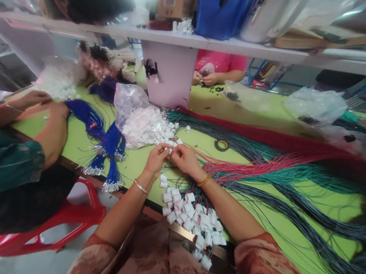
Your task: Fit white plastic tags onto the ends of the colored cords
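My left hand (157,157) and my right hand (183,158) meet above the green table (293,230), fingers pinched together on a small white tag (169,149). Thin dark cords run from under my right hand across the table. A cluster of white tags on cords (191,215) lies between my forearms at the table's near edge. A heap of loose white tags (147,126) spills from a clear bag just beyond my hands.
Long green, red and pink cords (286,168) spread over the right side. Blue cord bundles (105,138) lie left. A tape roll (221,145) sits mid-table. A person's arms (48,124) rest at left above a red stool (59,224); another person (217,70) works opposite.
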Motion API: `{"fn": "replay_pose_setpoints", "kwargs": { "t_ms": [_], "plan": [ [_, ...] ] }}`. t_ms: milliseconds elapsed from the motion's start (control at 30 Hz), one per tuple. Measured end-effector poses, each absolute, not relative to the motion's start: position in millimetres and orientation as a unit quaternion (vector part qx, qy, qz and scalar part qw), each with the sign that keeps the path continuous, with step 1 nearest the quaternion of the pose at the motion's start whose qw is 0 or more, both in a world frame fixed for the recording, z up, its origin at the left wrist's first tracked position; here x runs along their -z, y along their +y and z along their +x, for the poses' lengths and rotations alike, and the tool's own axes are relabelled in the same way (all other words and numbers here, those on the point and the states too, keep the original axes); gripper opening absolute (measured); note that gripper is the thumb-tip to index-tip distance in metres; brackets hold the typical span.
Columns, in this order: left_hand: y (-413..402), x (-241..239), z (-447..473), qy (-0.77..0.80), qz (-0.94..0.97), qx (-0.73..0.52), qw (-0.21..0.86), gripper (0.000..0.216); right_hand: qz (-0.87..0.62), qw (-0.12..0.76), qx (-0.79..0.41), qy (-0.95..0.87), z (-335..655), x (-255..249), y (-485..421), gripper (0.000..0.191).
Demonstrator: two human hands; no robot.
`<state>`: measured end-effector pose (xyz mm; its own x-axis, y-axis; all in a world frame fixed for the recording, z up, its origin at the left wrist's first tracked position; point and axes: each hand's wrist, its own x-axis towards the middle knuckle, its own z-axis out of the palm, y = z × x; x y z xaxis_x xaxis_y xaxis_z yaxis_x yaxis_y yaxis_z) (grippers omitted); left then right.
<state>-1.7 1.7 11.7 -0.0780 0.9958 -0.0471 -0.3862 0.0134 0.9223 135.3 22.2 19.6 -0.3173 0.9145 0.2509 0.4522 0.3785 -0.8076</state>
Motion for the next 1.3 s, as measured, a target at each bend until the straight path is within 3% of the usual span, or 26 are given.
{"fn": "replay_pose_setpoints", "kwargs": {
  "t_ms": [167,367,533,700,933,1067,1300],
  "plan": [
    [3.1,-16.6,-11.4,0.447,0.331,-0.626,0.547,0.01,-0.421,0.33,-0.361,-0.764,148.8,-17.9,38.8,0.026],
    [8.5,-16.2,-23.3,0.469,0.306,-0.612,0.558,0.012,-0.472,0.153,-0.165,-0.852,164.5,-12.8,44.8,0.011],
    [6.9,-14.8,-21.2,0.47,0.308,-0.596,0.574,0.013,-0.473,0.133,-0.12,-0.863,165.9,-11.8,43.9,0.019],
    [4.6,-16.7,-17.1,0.438,0.3,-0.598,0.601,0.011,-0.49,0.18,-0.115,-0.845,168.1,-13.6,46.9,0.019],
    [6.4,-9.0,-11.2,0.4,0.27,-0.613,0.626,0.013,-0.409,0.349,-0.306,-0.786,150.7,-24.0,43.9,0.015],
    [6.3,-6.1,-9.2,0.384,0.273,-0.611,0.636,0.013,-0.417,0.348,-0.382,-0.747,146.7,-20.9,39.9,0.019],
    [3.2,-7.2,-8.6,0.365,0.312,-0.604,0.636,0.016,-0.454,0.337,-0.374,-0.735,147.7,-12.4,34.7,0.019]
  ]
}}
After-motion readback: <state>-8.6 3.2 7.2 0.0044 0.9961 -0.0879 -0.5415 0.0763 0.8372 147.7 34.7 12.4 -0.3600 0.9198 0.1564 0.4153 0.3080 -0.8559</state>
